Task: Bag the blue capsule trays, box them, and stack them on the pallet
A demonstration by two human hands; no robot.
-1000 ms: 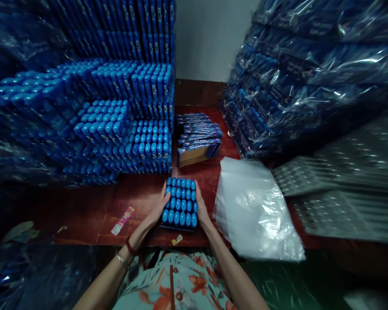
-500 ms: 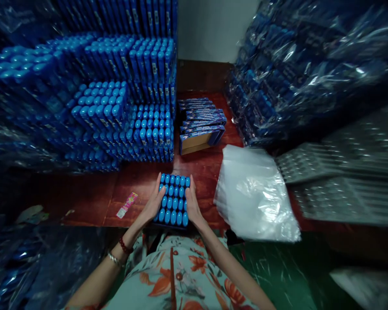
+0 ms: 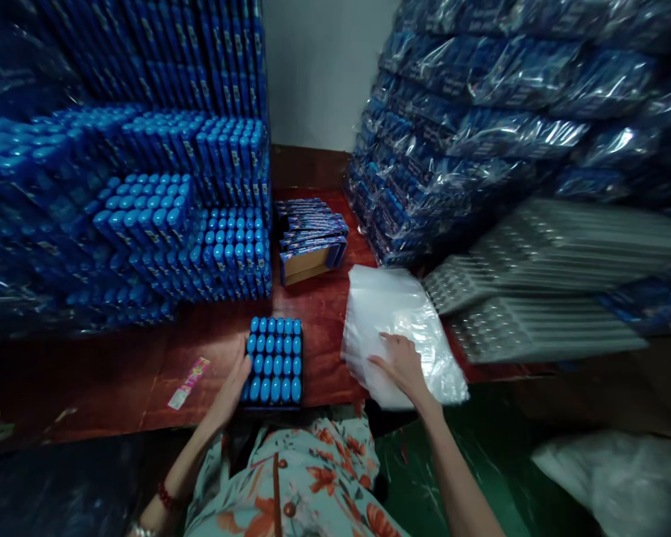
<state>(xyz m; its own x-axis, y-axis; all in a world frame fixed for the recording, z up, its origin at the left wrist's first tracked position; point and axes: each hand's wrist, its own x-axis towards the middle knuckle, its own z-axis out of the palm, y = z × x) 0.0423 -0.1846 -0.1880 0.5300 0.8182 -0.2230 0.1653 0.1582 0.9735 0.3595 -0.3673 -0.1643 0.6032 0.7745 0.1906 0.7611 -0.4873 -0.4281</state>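
Block of blue capped tubes (image 3: 273, 360), standing upright in close rows on a dark tray, on the red-brown counter (image 3: 318, 321) at its near edge. Left hand (image 3: 232, 384): flat against the block's left side, fingers together, steadying rather than pinching. Right hand (image 3: 401, 364): well to the right of the block, fingers spread and resting on the stack of clear plastic bags (image 3: 394, 328); it grips nothing that can be seen. Behind the block, to its left: stacked blocks of the same blue tubes (image 3: 162, 216), each tube bearing a small label too small to read. Directly behind the block: an open cardboard box (image 3: 310, 242) with printed blue packs laid on top, lettering illegible. Left of the block, flat on the counter: a narrow pink and yellow printed wrapper (image 3: 188, 372), its writing not legible. Right of the bags: stacks of clear moulded trays (image 3: 542, 298). Above those: film-wrapped blue bundles (image 3: 481, 134), print blurred.
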